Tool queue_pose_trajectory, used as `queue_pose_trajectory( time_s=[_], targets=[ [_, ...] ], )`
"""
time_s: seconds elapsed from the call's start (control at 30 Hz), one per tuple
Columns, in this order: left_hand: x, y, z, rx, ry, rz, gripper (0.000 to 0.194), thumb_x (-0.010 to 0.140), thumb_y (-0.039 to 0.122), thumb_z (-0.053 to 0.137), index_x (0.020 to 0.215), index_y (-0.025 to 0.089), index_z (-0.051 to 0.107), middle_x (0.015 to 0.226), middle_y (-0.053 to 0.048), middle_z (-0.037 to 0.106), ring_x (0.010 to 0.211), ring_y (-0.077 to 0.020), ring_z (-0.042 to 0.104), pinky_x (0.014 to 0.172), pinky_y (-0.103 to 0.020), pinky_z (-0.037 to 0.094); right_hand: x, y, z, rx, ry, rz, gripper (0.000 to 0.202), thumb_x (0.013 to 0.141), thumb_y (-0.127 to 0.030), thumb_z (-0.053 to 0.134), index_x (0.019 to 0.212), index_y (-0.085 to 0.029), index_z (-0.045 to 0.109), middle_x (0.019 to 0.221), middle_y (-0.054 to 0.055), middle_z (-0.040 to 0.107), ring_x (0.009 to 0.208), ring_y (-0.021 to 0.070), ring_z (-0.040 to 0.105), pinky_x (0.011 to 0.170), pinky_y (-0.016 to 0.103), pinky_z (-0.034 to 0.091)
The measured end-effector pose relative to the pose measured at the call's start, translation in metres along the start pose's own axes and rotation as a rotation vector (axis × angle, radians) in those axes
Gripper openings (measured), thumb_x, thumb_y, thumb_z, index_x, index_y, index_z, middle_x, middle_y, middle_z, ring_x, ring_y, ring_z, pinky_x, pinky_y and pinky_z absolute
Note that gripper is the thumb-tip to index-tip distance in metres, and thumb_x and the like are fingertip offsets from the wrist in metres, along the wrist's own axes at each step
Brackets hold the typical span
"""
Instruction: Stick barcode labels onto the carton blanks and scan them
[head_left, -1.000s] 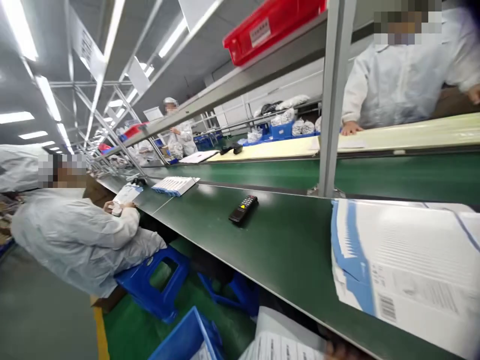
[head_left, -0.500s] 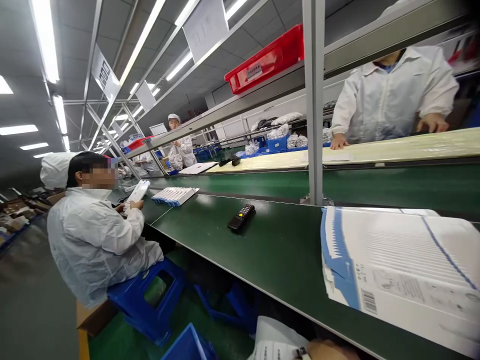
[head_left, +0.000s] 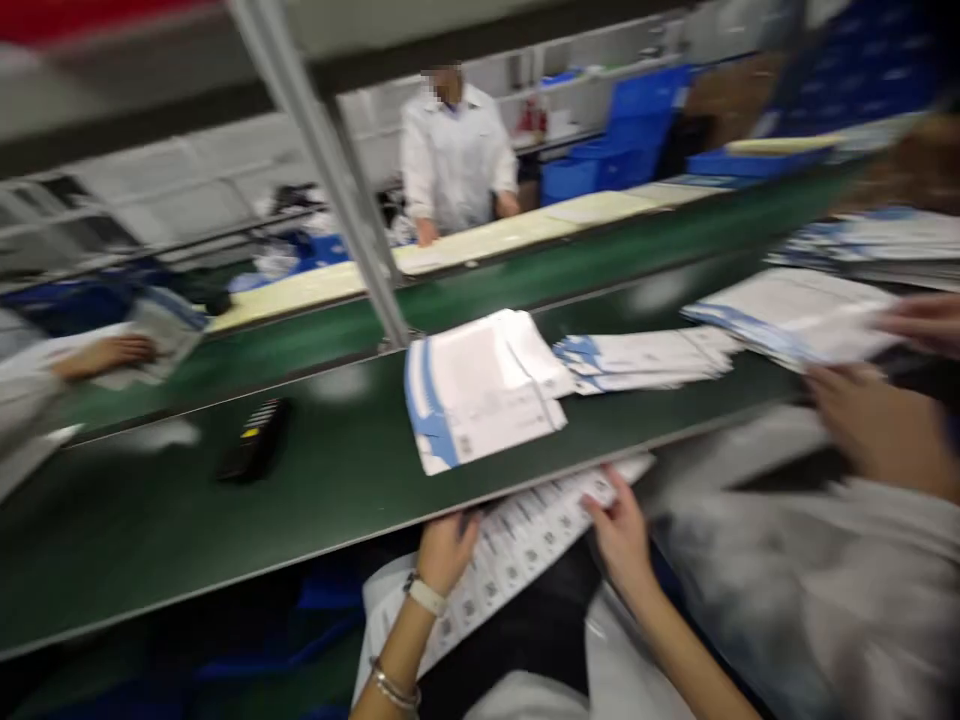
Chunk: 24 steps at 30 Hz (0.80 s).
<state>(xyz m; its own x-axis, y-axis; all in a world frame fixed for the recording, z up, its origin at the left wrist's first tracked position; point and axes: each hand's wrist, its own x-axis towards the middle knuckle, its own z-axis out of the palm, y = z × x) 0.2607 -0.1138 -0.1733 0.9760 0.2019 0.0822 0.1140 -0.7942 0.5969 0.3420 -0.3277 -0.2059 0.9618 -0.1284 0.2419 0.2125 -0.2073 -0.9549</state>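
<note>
Below the front edge of the green table, my left hand [head_left: 448, 548], with a watch and a bracelet on its wrist, grips a long row of overlapping white printed sheets [head_left: 512, 572]. My right hand [head_left: 621, 525] pinches the same row near its upper right end. The sheets slant upward to the right, partly under the table edge. Above them on the table lies a fanned stack of white and blue printed packaging [head_left: 491, 395], and a smaller spread pile [head_left: 645, 358] is to its right. The view is blurred by motion.
A black remote [head_left: 253, 440] lies on the green table [head_left: 337, 480] at left. A metal post [head_left: 322, 160] rises behind the stack. At right, a neighbour's hands hold white packaging [head_left: 802, 310]. Another person's hand [head_left: 112, 355] is at left. A person in white [head_left: 457, 160] stands across the belt.
The view has swung right and down. Both my hands and the sheets they hold now show, where only part of a wrist was visible before. The remote and stack appear farther left.
</note>
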Motion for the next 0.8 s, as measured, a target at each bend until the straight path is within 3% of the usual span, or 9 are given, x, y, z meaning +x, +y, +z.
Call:
queue_pose_trajectory(
  time_s=[0.07, 0.2, 0.33, 0.47, 0.53, 0.6, 0.7, 0.8],
  targets=[
    [0.01, 0.009, 0.007, -0.119, 0.007, 0.047, 0.038, 0.086, 0.039, 0.041, 0.109, 0.013, 0.057, 0.111, -0.013, 0.061, 0.109, -0.025, 0.053, 0.099, -0.043, 0.037, -0.011, -0.003, -0.015, 0.066, -0.056, 0.081, 0.047, 0.078, -0.033, 0.056, 0.123, -0.021, 0.048, 0.118, 0.009, 0.057, 0.106, 0.0245, 0.055, 0.086, 0.041, 0.048],
    [0.018, 0.037, 0.013, -0.287, -0.05, 0.12, 0.042, 0.082, 0.04, 0.048, 0.118, 0.016, 0.051, 0.122, -0.012, 0.054, 0.116, -0.0226, 0.047, 0.101, -0.039, 0.035, -0.041, -0.021, -0.007, 0.142, -0.239, 0.13, 0.037, 0.08, -0.026, 0.053, 0.117, -0.021, 0.055, 0.115, 0.009, 0.06, 0.103, 0.0218, 0.058, 0.089, 0.036, 0.046],
    [0.018, 0.052, 0.016, -0.375, -0.104, 0.121, 0.035, 0.079, 0.039, 0.054, 0.108, 0.019, 0.056, 0.111, -0.007, 0.06, 0.105, -0.0208, 0.054, 0.094, -0.036, 0.041, -0.065, -0.031, -0.009, 0.147, -0.38, 0.154, 0.028, 0.079, -0.023, 0.053, 0.107, -0.023, 0.059, 0.107, 0.005, 0.063, 0.098, 0.0205, 0.059, 0.087, 0.034, 0.047],
    [0.013, 0.049, 0.016, -0.413, -0.112, 0.052, 0.025, 0.08, 0.039, 0.051, 0.084, 0.016, 0.061, 0.086, -0.005, 0.064, 0.082, -0.0172, 0.058, 0.077, -0.031, 0.046, -0.067, -0.03, -0.014, 0.254, -0.312, 0.323, 0.053, 0.076, -0.029, 0.06, 0.126, -0.023, 0.044, 0.121, 0.008, 0.056, 0.102, 0.0213, 0.058, 0.088, 0.035, 0.047],
    [0.009, 0.046, 0.018, -0.425, -0.155, 0.04, 0.026, 0.081, 0.039, 0.05, 0.081, 0.016, 0.062, 0.075, -0.003, 0.064, 0.071, -0.015, 0.058, 0.067, -0.027, 0.047, -0.063, -0.029, -0.012, 0.321, -0.276, 0.383, 0.065, 0.073, -0.031, 0.064, 0.132, -0.023, 0.036, 0.127, 0.008, 0.052, 0.108, 0.022, 0.055, 0.092, 0.037, 0.045],
    [0.006, 0.043, 0.021, -0.428, -0.189, 0.044, 0.027, 0.082, 0.039, 0.048, 0.084, 0.016, 0.062, 0.073, -0.002, 0.064, 0.067, -0.0145, 0.058, 0.063, -0.026, 0.048, -0.058, -0.029, -0.009, 0.374, -0.245, 0.435, 0.067, 0.071, -0.032, 0.066, 0.131, -0.023, 0.038, 0.128, 0.008, 0.051, 0.112, 0.0231, 0.053, 0.095, 0.039, 0.043],
    [0.007, 0.038, 0.024, -0.403, -0.174, 0.077, 0.034, 0.081, 0.037, 0.051, 0.108, 0.018, 0.057, 0.103, -0.007, 0.064, 0.092, -0.0195, 0.06, 0.081, -0.033, 0.048, -0.052, -0.028, -0.006, 0.401, -0.224, 0.493, 0.054, 0.07, -0.033, 0.066, 0.12, -0.022, 0.05, 0.123, 0.008, 0.055, 0.11, 0.0241, 0.054, 0.095, 0.04, 0.042],
    [0.013, 0.032, 0.023, -0.368, -0.184, 0.161, 0.052, 0.077, 0.035, 0.057, 0.126, 0.023, 0.044, 0.131, -0.008, 0.048, 0.12, -0.0226, 0.044, 0.102, -0.04, 0.034, -0.049, -0.027, -0.005, 0.395, -0.242, 0.483, 0.046, 0.07, -0.032, 0.066, 0.114, -0.022, 0.055, 0.12, 0.007, 0.057, 0.108, 0.0238, 0.055, 0.095, 0.04, 0.042]
  ],
)
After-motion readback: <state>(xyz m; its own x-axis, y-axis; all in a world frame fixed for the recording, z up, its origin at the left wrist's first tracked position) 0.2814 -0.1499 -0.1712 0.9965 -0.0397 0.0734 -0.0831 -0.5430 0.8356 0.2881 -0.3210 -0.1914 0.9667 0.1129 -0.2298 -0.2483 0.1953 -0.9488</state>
